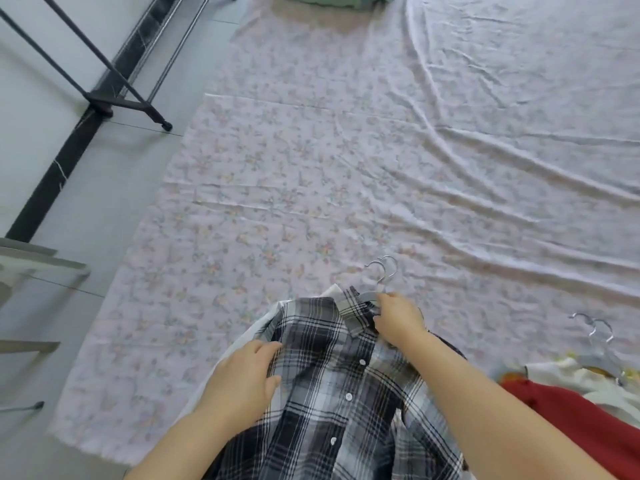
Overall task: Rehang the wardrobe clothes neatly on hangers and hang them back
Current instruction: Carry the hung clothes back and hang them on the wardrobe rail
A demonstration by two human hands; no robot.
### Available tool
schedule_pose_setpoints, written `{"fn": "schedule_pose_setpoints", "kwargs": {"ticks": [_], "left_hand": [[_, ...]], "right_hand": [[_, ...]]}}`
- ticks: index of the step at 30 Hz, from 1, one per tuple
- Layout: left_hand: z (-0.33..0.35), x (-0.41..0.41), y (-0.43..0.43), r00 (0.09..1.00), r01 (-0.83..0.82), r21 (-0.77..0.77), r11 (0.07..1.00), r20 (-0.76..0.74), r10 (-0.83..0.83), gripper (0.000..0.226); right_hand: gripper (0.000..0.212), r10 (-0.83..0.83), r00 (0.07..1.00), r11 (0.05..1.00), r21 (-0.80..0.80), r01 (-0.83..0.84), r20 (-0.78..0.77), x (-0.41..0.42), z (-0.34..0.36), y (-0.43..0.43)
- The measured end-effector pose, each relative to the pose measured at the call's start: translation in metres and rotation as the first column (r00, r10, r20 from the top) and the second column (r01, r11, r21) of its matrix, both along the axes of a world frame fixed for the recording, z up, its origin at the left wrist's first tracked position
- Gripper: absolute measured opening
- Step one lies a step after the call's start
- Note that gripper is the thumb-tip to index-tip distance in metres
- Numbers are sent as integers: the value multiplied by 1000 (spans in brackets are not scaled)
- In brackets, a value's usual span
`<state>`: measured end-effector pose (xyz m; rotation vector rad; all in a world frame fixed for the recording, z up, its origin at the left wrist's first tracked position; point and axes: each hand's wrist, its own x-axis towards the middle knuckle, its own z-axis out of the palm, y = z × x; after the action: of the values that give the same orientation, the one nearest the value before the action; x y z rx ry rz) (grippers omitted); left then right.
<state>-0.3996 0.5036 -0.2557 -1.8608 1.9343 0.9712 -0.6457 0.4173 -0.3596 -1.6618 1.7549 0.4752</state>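
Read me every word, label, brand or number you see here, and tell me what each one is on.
No readable text anywhere in this view.
plaid shirt: checks and white buttons only, no tag showing.
floral sheet: flower print only.
hanger hooks: bare metal, no marking visible.
red garment: plain.

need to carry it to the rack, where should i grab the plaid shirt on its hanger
Grip the hanger neck just below the metal hook, coming from the collar end: it juts clear of the plaid shirt, where the right hand pinches.
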Motion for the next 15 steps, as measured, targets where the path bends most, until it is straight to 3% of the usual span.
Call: {"fn": "schedule_pose_setpoints", "kwargs": {"ticks": [8, 12, 14, 15], "left_hand": [[-27, -12, -16, 999, -32, 36, 999, -28, 33, 50], [-25, -13, -6, 998, -45, 42, 998, -35, 46, 51], [-20, -11, 2, 998, -38, 31, 999, -58, 40, 51], [-16, -10, 6, 997, -39, 23, 999, -72, 40, 51]], "right_hand": [[36, -110, 993, 994, -15, 109, -37, -6, -48, -9], [20, -276, 956, 946, -147, 289, 104, -7, -36, 1], [3, -314, 929, 926, -152, 345, 196, -5, -21, 10], [5, -314, 921, 925, -146, 352, 229, -3, -12, 18]]}}
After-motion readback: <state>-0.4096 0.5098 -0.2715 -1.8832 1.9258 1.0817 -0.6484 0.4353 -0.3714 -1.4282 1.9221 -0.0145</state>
